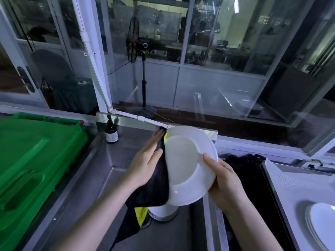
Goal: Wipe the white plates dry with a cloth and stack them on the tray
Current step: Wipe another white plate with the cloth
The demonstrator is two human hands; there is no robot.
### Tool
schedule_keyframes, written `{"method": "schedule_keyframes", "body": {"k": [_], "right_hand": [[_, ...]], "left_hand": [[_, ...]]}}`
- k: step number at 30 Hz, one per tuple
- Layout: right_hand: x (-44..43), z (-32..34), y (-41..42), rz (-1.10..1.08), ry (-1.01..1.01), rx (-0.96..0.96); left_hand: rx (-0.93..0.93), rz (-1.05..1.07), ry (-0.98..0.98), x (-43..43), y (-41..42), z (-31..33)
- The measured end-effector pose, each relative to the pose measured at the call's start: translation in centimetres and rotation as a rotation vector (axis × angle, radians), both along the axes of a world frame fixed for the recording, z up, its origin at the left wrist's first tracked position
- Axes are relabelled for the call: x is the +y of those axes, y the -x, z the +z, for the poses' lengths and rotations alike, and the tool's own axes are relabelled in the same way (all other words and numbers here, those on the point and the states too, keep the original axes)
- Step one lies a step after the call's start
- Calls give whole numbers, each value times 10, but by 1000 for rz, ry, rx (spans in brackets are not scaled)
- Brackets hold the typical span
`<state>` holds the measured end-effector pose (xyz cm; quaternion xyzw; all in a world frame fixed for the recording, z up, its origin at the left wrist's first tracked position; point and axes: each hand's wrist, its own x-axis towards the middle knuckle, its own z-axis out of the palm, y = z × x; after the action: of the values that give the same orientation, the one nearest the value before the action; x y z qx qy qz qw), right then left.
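Stainless sink basin [87, 182], lower centre, with more white crockery [164, 212] on its floor. Above it, mid-frame: white plate [188, 165] tilted on edge, clamped at its right rim by right hand [226, 180], thumb on the near face, fingers behind; left hand [146, 160] flat, fingers together, pressing black-and-yellow cloth [154, 187] against its left edge. Probably stiff, glazed, slick when wet, breakable; best held at the rim. Lower right: tray [299, 187] bearing stacked plates [322, 223]. Farther, left: brown bottle [111, 133], label unreadable.
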<state>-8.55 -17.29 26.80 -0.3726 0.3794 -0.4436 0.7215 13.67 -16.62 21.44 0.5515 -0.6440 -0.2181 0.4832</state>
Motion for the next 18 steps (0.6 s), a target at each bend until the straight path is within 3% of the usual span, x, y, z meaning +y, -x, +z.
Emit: {"method": "schedule_keyframes", "body": {"k": [3,8,18], "right_hand": [[-7,-1,0,-37,-7,-44],[-4,-10,-18,-62,-65,-128],[8,-24,-27,-25,-72,-48]], "left_hand": [[-24,34,70,24,16,-17],[-408,10,183,40,54,-19],[-370,-146,104,-12,34,9]]}}
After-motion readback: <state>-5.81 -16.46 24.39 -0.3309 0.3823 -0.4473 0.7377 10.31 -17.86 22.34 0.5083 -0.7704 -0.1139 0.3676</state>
